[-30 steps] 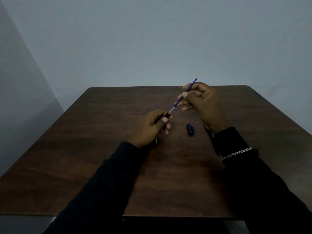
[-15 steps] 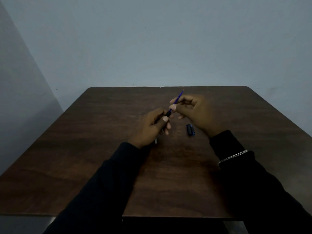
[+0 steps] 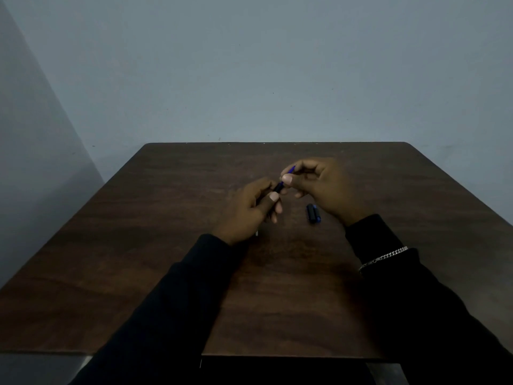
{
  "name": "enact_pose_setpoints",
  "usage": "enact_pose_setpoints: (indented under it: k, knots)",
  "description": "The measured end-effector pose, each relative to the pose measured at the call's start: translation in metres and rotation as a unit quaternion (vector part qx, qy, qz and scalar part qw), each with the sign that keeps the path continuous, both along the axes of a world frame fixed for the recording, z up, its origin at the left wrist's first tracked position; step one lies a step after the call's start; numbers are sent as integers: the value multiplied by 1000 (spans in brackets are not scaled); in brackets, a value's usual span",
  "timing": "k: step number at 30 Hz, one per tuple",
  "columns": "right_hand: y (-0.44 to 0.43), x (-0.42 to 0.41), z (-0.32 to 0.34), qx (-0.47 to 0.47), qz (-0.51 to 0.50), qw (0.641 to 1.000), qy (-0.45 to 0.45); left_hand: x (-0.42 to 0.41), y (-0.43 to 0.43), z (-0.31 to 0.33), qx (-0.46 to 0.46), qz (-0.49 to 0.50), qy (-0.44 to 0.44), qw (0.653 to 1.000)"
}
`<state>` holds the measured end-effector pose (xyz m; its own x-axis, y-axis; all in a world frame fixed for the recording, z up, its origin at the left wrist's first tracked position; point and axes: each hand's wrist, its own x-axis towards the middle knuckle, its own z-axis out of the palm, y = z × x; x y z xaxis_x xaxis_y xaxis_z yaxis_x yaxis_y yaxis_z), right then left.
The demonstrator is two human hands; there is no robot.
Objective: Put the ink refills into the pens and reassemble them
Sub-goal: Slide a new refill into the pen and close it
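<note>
Left hand (image 3: pixel 249 209) is wrapped round the black pen barrel (image 3: pixel 278 187): fingers curled, thumb pressed on top. I only see the barrel's upper end, sticking out past thumb and forefinger. A small pale tip (image 3: pixel 256 233) shows below the heel of that hand; I can't tell if it's the barrel's other end.

Right hand (image 3: pixel 322 187) pinches the blue ink refill (image 3: pixel 291 170) between thumb and forefinger, with the other fingers loosely curled under. Only a short blue stretch shows above the thumb. The rest is behind the fingers or inside the barrel, so I can't tell how deep it sits. Refill and barrel are in one line, slanting up and to the right, away from me. Thumbs are nearly touching. Both hands are over the middle of the table (image 3: pixel 166 245), and I can't tell if either rests on it.

Just beside the right hand, on the near side, a short dark pen part (image 3: pixel 313 213) with a blue end lies flat on the wood, clear of both hands. It's too dim to say if it's one piece or two.

Further out: dark sleeves on both arms, a silver chain bracelet (image 3: pixel 384 257) on the right wrist, and a plain grey wall (image 3: pixel 249 65) behind the table.
</note>
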<state>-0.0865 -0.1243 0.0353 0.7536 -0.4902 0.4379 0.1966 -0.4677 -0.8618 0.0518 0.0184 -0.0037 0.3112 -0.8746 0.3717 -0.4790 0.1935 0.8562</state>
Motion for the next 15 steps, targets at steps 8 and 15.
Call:
enact_pose_setpoints:
  k: [8,15]
  knots:
    - [1,-1,1,8,6,1000,10,1,-5,-4,-15,6,12,1000]
    - [-2,-13,14,29,0,996,87,0,-3,0,-15,7,21,1000]
